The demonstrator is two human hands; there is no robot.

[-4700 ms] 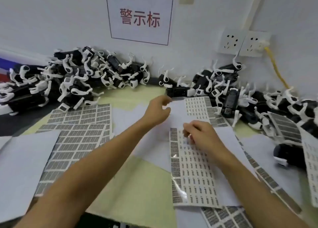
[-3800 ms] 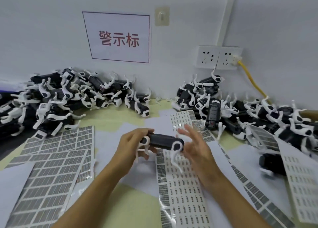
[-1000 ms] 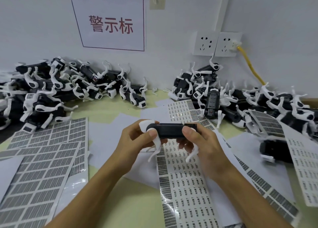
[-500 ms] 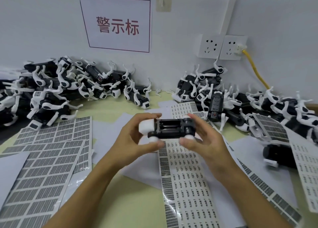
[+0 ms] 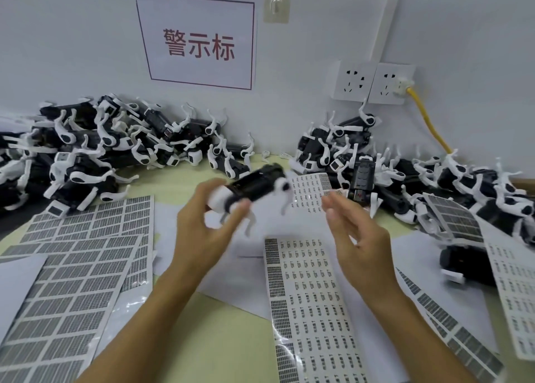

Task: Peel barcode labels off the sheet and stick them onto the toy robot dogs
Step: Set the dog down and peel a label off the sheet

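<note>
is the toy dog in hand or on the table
In hand: the left hand grips the toy robot dog above the table; the right hand is apart from it, open.

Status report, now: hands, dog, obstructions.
Left hand grips toy dog, lifted, blurred. Right hand open, off it. Label sheet flat below. Nothing in the way.

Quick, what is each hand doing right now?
Left hand: closed around a toy robot dog.
Right hand: open, holding nothing.
</note>
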